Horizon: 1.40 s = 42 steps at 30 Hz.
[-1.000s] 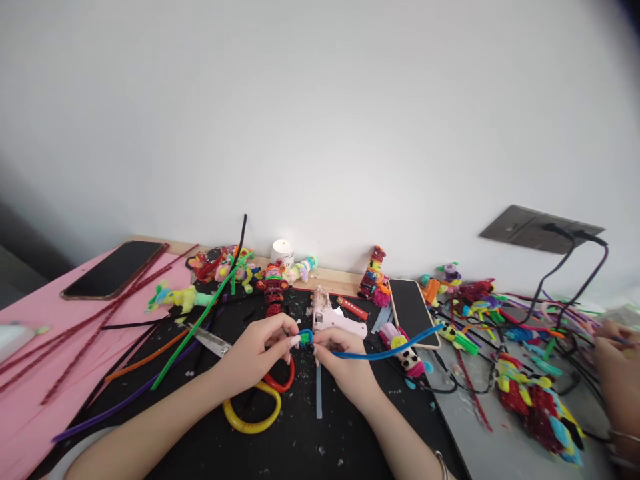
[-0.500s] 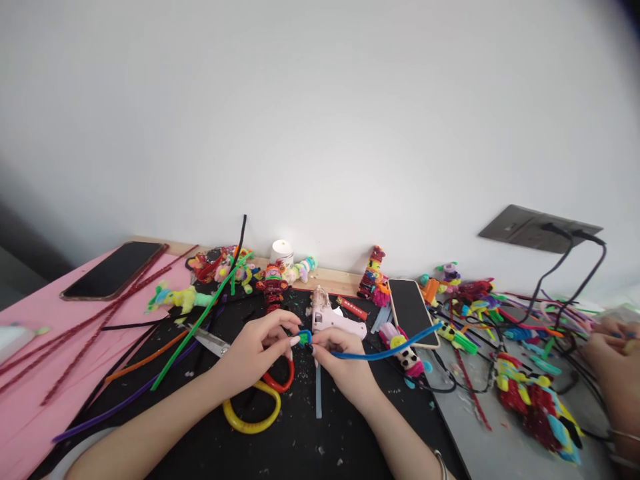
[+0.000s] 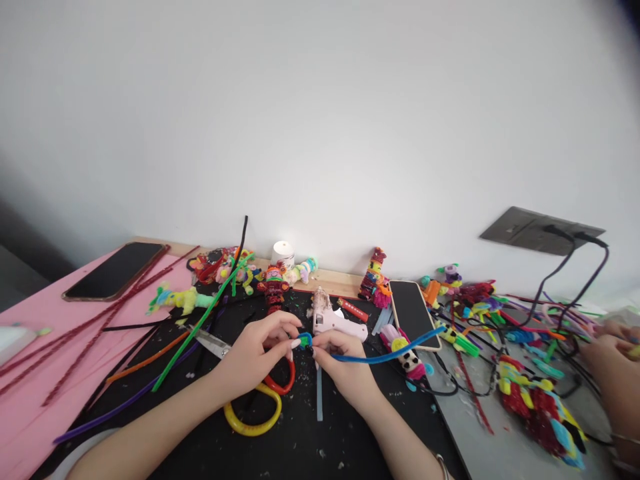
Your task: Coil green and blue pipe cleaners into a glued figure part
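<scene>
Between my fingertips sits a small blue-and-green coil [image 3: 305,340] of pipe cleaner. My left hand [image 3: 267,347] pinches its left side with thumb and forefinger. On the other side, my right hand [image 3: 340,363] grips the blue pipe cleaner [image 3: 390,355], whose long free end sticks out to the right and curves upward. Scissors [image 3: 253,412] with one yellow and one red handle lie partly under my left hand. Just behind my hands a pale pink glue gun [image 3: 333,319] rests on the black mat [image 3: 300,453], and a clear glue stick [image 3: 319,395] lies nearer to me.
Loose pipe cleaners, including a green one [image 3: 200,327], spread across the left side. A phone [image 3: 116,272] lies on pink board, another phone [image 3: 414,313] to the right. Pipe-cleaner figures [image 3: 376,277] line the back. Another person's hand [image 3: 613,353] is at far right, near cables.
My hands stay almost in place, still pinching the coil. The whole view has shifted very slightly. The other person's hand at far right has moved a little.
</scene>
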Tool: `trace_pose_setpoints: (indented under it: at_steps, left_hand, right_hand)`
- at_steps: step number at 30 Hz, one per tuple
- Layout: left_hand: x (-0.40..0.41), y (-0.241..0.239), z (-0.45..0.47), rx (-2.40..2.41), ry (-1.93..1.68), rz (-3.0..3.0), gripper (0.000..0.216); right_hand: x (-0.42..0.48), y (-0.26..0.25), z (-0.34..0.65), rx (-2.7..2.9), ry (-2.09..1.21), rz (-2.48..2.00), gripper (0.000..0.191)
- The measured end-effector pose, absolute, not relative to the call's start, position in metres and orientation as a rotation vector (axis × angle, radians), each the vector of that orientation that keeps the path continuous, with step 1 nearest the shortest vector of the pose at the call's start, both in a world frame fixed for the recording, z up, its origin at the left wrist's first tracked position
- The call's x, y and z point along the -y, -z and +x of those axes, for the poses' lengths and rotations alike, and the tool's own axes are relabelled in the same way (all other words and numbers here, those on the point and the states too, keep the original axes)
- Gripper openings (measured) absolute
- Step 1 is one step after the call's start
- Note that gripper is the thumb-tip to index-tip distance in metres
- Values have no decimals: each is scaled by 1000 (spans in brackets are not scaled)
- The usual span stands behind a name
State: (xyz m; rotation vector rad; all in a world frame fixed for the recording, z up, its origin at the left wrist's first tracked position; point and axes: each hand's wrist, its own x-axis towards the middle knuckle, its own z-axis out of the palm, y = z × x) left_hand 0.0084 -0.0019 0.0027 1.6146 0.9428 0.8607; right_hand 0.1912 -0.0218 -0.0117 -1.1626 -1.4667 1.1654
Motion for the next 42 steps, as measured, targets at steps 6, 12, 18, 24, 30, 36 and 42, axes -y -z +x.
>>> trace_pose_setpoints:
  at_steps: [6, 12, 18, 24, 30, 36, 42]
  left_hand:
    - [2, -1, 9, -939, -866, 1613, 15]
    - [2, -1, 9, -940, -865, 1621, 15]
    - [2, -4, 9, -949, -851, 1631, 14]
    - [3, -3, 9, -932, -855, 1621, 14]
    - [2, -1, 9, -912, -850, 1607, 15]
    - [1, -2, 10, -915, -855, 1599, 14]
    - [2, -4, 10, -933, -854, 1617, 13]
  right_hand:
    - [22, 13, 191, 1468, -1170, -1158, 5]
    - [22, 15, 192, 1494, -1136, -1173, 5]
    - [22, 16, 193, 1502, -1150, -1174, 5]
    - [22, 14, 192, 1499, -1150, -1186, 5]
    - [22, 14, 192, 1470, -1179, -1167, 5]
    - [23, 14, 192, 1474, -1180, -1164, 6]
    - [23, 15, 192, 1498, -1170, -1181, 6]
